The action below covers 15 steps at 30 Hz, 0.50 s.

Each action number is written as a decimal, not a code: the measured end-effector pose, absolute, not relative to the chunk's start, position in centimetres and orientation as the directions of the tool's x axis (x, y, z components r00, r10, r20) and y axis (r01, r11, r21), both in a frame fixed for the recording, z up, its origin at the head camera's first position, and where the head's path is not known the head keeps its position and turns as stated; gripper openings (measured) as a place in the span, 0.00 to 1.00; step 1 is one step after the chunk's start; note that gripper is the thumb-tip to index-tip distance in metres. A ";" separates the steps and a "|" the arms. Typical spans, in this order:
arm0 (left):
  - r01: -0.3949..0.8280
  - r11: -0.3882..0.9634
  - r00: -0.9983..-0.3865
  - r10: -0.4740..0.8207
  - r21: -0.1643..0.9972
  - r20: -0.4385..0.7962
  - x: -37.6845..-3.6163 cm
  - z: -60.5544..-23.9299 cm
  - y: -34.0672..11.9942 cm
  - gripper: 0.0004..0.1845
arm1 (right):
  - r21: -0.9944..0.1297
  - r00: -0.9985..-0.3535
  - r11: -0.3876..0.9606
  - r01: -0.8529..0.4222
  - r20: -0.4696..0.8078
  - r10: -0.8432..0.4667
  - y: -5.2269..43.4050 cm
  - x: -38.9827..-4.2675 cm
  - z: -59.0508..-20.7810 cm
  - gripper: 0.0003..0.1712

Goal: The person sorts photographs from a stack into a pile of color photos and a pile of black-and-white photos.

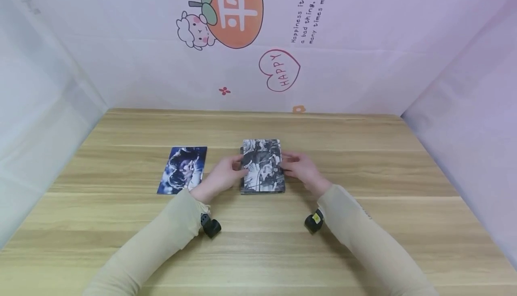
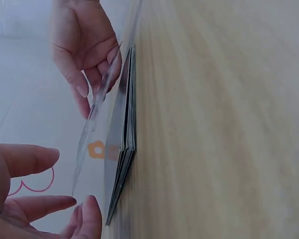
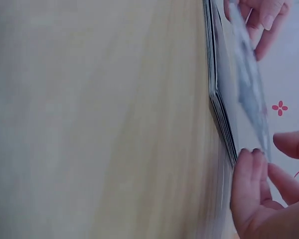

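Observation:
A black-and-white photo card (image 1: 262,165) is held between both hands over a stack of similar cards (image 2: 125,154). In both wrist views it is tilted, with a gap between it and the stack. My left hand (image 1: 221,177) holds its left side, thumb over the face and fingers at the edge. From the right, my right hand (image 1: 302,170) holds the opposite edge. The right wrist view shows that hand's fingertips (image 3: 251,159) under the card's edge, with the thumb on the other side. Most of the stack is hidden under the card in the head view.
A blue-toned photo card (image 1: 183,170) lies flat on the wooden table (image 1: 258,251), left of the stack and close to my left wrist. White printed cloth (image 1: 343,71) hangs behind the table and along both sides. Small black cameras (image 1: 211,226) sit at both wrists.

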<state>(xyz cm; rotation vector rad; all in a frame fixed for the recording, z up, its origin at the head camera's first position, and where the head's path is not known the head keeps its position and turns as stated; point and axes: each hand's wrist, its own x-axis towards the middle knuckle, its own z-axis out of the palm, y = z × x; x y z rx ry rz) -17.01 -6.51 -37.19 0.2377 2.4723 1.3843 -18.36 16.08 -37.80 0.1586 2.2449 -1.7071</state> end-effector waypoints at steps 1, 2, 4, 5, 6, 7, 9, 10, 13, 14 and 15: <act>-0.007 0.503 -0.945 0.279 0.864 -0.170 -17.0 -37.1 -6.4 0.33 | -0.921 -0.945 0.269 0.281 -0.315 -0.090 16.2 -18.3 -37.8 0.30; -0.019 0.485 -0.948 0.270 0.874 -0.170 -17.0 -37.2 -6.3 0.33 | -0.923 -0.946 0.261 0.282 -0.313 -0.082 16.3 -18.3 -37.7 0.30; -0.021 0.456 -0.954 0.259 0.890 -0.155 -17.0 -37.3 -6.1 0.32 | -0.927 -0.950 0.253 0.277 -0.303 -0.071 16.6 -18.3 -37.7 0.29; -0.023 0.443 -0.955 0.254 0.896 -0.150 -17.0 -37.3 -6.0 0.32 | -0.929 -0.951 0.244 0.280 -0.303 -0.063 16.7 -18.2 -37.6 0.29; -0.016 0.438 -0.959 0.249 0.899 -0.138 -17.0 -37.4 -5.9 0.32 | -0.929 -0.952 0.241 0.280 -0.302 -0.059 16.8 -18.1 -37.5 0.29; -0.013 0.431 -0.960 0.247 0.902 -0.132 -17.0 -37.4 -5.8 0.31 | -0.931 -0.953 0.241 0.275 -0.297 -0.059 16.9 -18.0 -37.5 0.29; -0.004 0.423 -0.962 0.245 0.906 -0.118 -16.9 -37.5 -5.6 0.31 | -0.934 -0.955 0.236 0.268 -0.290 -0.065 17.2 -17.9 -37.3 0.29; -0.004 0.417 -0.963 0.243 0.909 -0.116 -16.8 -37.4 -5.5 0.30 | -0.934 -0.954 0.234 0.269 -0.291 -0.066 17.4 -17.8 -37.3 0.29; 0.001 0.402 -0.961 0.253 0.915 -0.110 -16.6 -37.3 -5.1 0.30 | -0.934 -0.955 0.240 0.264 -0.289 -0.073 17.9 -17.7 -37.4 0.29; 0.006 0.400 -0.961 0.255 0.916 -0.105 -16.6 -37.4 -4.9 0.30 | -0.934 -0.954 0.241 0.265 -0.290 -0.074 18.1 -17.7 -37.5 0.29; 0.010 0.399 -0.961 0.257 0.917 -0.101 -16.6 -37.4 -4.7 0.30 | -0.932 -0.954 0.247 0.264 -0.290 -0.075 18.3 -17.6 -37.5 0.30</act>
